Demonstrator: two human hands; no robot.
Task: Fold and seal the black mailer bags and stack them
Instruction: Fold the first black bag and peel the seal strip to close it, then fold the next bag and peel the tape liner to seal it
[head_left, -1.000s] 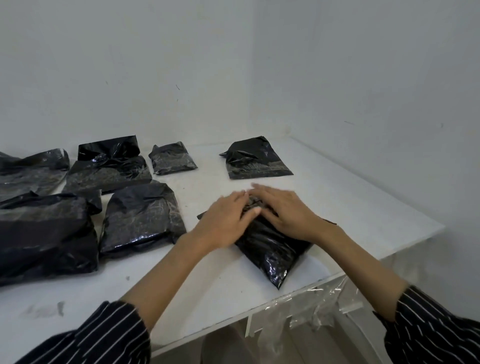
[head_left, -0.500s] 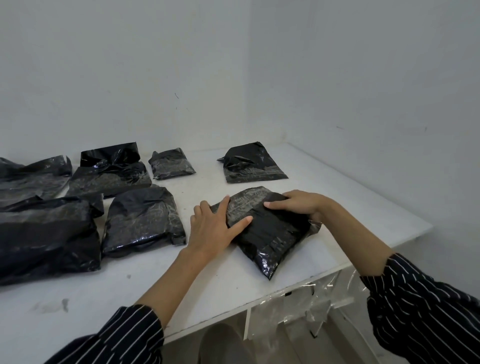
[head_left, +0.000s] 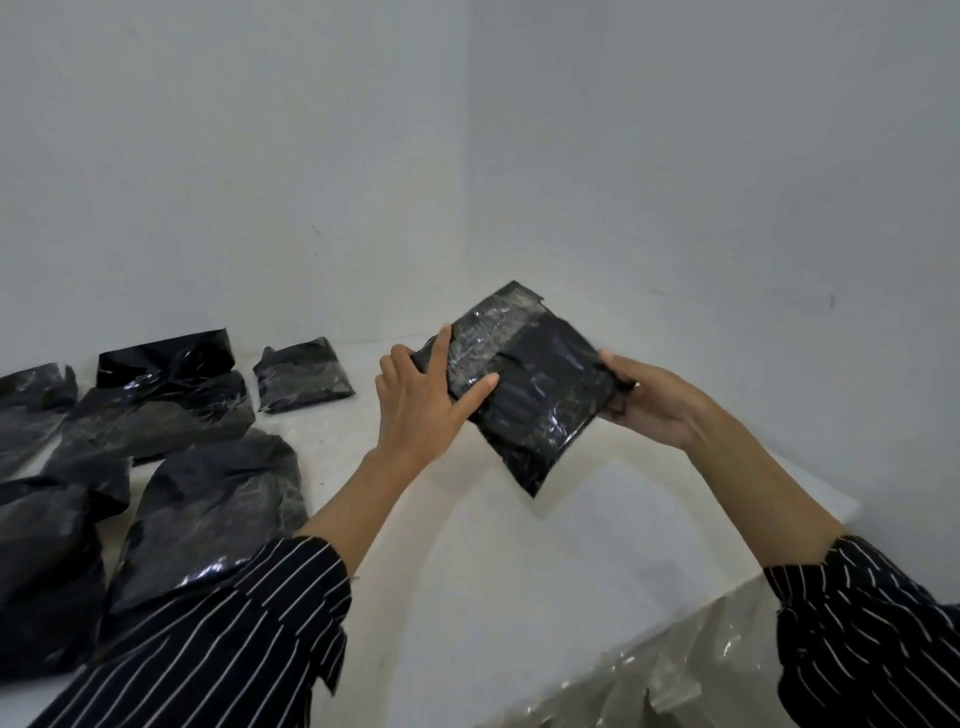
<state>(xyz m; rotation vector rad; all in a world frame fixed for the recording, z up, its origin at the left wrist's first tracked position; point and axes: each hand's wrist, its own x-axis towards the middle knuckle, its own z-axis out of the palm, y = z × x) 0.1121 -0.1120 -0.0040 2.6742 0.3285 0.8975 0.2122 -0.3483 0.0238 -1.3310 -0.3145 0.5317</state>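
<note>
Folded black mailer bag (head_left: 540, 395) is up off the worktop (head_left: 519, 597), tilted, held between both hands. Left grip (head_left: 423, 400) clamps its left edge, thumb across the front. Right grip (head_left: 652, 405) curls round the right edge. Other black bags (head_left: 208, 504) lie on the worktop's left side, w/ a small bag (head_left: 304, 382) near the wall.

mailer bag (head_left: 524, 384): glossy crinkled black plastic | table (head_left: 519, 571): matt white
</note>
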